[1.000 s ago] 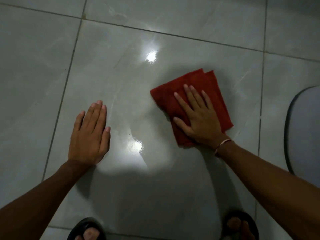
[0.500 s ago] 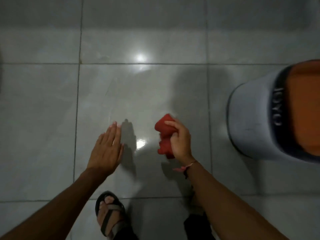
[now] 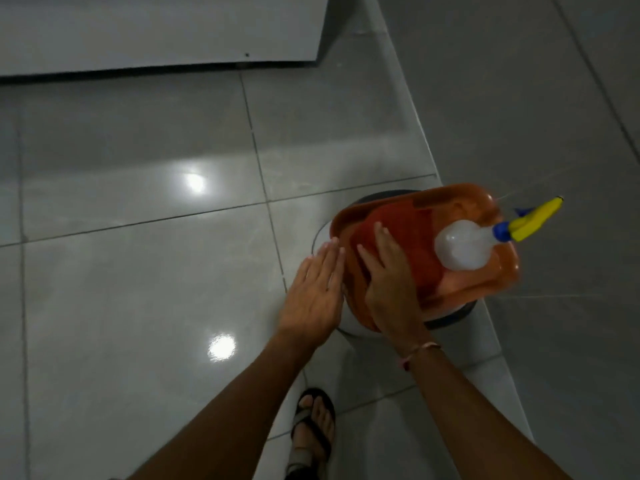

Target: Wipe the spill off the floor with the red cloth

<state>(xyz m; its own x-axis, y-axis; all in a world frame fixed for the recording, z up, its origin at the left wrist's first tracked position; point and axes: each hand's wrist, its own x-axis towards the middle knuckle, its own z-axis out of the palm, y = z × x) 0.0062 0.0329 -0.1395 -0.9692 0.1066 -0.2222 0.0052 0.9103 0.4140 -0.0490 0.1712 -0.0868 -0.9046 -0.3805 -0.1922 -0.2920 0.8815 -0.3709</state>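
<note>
The red cloth (image 3: 408, 244) lies in an orange tray (image 3: 453, 192) that sits on a round white stool (image 3: 349, 323). My right hand (image 3: 388, 282) rests flat on the near part of the cloth, fingers stretched out, pressing it into the tray. My left hand (image 3: 315, 292) is open, palm down, right beside the tray's left rim, holding nothing. The grey tiled floor (image 3: 138, 271) is glossy with two light reflections; I cannot make out any spill on it.
A clear spray bottle (image 3: 464, 247) with a blue and yellow nozzle lies on the tray next to the cloth. A white panel (image 3: 156, 29) stands at the back. A darker grey surface (image 3: 519, 98) borders the right. My sandalled foot (image 3: 311, 427) is below.
I have risen from the floor and turned right. My right hand lifted the bunched cloth off the tiles and set it in the orange tray; my left hand moved beside the tray.
</note>
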